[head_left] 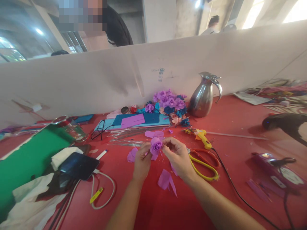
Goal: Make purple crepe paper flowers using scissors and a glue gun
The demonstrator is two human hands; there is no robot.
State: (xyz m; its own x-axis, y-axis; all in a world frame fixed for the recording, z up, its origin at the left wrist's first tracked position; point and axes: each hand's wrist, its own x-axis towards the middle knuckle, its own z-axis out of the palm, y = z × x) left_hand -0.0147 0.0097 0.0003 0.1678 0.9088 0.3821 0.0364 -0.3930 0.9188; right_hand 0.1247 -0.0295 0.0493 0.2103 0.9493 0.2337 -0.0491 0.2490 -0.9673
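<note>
Between my two hands is a purple paper flower with a rolled centre and curled petals. My left hand pinches it from the left and below. The fingers of my right hand are closed at its right edge, on a petal. Loose purple paper petals lie on the red table under and around my hands, with more purple paper pieces just behind the flower. Scissors with red and yellow handles rest beside my right hand. Behind them lies a yellow hot glue gun with a clear glue stick.
Finished paper flowers are heaped at the back by a steel jug. Paper sheets and eyeglasses lie left of them. A phone with a white cable is at left, a power strip at right. People stand beyond the partition.
</note>
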